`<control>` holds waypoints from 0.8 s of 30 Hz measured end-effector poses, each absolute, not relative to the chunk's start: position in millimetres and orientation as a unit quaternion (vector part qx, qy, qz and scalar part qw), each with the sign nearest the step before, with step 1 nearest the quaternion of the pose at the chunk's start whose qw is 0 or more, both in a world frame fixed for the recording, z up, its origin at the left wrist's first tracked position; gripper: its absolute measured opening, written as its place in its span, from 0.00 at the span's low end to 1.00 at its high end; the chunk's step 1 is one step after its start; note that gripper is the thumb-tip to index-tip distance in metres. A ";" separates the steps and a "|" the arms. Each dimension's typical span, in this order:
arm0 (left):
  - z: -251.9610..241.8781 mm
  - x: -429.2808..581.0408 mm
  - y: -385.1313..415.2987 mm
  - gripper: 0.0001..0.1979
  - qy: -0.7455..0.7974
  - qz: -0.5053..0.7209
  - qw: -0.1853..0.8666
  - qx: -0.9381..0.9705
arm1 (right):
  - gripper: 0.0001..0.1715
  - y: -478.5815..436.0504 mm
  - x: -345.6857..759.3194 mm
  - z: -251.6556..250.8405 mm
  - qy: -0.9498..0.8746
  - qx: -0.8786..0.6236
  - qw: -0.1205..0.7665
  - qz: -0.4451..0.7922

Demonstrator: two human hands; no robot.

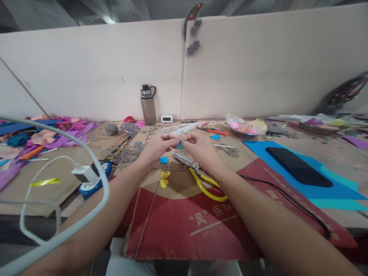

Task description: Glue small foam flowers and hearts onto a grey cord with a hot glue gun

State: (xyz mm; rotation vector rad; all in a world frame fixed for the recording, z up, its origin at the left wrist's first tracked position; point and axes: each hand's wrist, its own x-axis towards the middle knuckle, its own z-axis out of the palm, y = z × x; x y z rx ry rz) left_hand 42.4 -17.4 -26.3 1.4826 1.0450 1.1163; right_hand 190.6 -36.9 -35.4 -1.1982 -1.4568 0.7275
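Note:
My left hand and my right hand meet over the middle of the cardboard-covered table. Both are closed in a pinch on a small teal cut-out piece held between their fingertips. Below the hands lie yellow-handled pliers, a blue flower cut-out and a yellow heart-like cut-out. Grey wire is tangled just left of my left hand.
A water bottle and a small clock stand at the back wall. A black phone lies on blue sheets at right. Coloured paper scraps pile at left. A white charger with cable crosses the front left. A metal dish holds bits.

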 end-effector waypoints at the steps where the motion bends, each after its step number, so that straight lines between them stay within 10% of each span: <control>1: -26.6 43.0 -17.6 0.07 0.429 0.462 0.476 0.613 | 0.04 -36.9 190.0 -36.3 -0.617 -0.500 0.530 0.297; 24: -32.9 23.7 9.9 0.06 0.407 0.632 0.395 0.528 | 0.12 -37.1 188.8 -45.2 -0.672 -0.454 0.434 0.391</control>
